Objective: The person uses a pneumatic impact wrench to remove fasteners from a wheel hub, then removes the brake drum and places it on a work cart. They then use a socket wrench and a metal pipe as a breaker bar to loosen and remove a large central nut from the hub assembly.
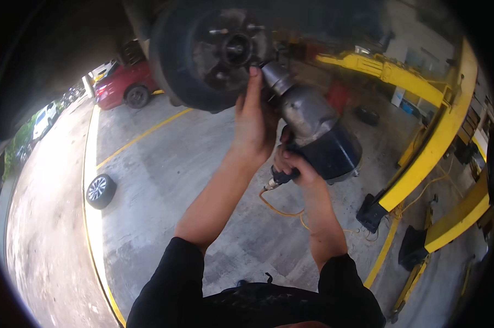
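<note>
A dark wheel hub with a brake drum (200, 60) hangs overhead at the top of the head view. A large grey and black pneumatic impact wrench (312, 115) points up at the hub's lower right, its socket (277, 76) beside the studs. My left hand (255, 123) is raised beside the socket, thumb up near the hub, fingers partly hidden and curled at the tool's front. My right hand (296, 164) is wrapped round the wrench's handle (285, 174), from which a yellow air hose (269, 202) drops.
Yellow lift posts and arms (414, 175) stand on the right. A loose wheel (101, 191) lies on the concrete floor (159, 175) at left, beside a painted line. A red car (118, 85) is parked behind, and a tyre (367, 115) lies farther right.
</note>
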Available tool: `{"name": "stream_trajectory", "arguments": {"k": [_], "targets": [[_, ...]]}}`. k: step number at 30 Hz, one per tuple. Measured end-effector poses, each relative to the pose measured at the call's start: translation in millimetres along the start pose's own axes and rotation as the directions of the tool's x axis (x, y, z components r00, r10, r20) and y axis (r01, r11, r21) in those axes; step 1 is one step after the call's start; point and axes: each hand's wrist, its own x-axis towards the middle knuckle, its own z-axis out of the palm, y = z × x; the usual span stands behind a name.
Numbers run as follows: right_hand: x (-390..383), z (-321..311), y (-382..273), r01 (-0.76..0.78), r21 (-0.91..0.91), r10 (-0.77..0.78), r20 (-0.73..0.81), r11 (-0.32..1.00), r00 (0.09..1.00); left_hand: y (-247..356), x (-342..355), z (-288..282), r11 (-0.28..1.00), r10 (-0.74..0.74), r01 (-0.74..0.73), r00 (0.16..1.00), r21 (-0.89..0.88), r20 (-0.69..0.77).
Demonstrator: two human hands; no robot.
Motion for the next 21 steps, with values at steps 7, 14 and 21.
{"name": "stream_trajectory", "arguments": {"k": [7,14,21], "targets": [[-95,-19,16,0.072,-0.298,-0.159,-0.279,0.952,0.947,-61,-22,14,0.996,-0.083,0.090,0.961,-0.016,0.262],[-184,-95,-4,0.120,-0.216,-0.199,-0.394,0.969,0.897,-173,-16,74,0.969,-0.177,0.227,0.915,-0.098,0.364],[-246,-186,-64,0.073,-0.424,-0.264,-0.410,0.902,0.873,-274,20,160,0.938,-0.168,0.272,0.899,-0.216,0.404]]}}
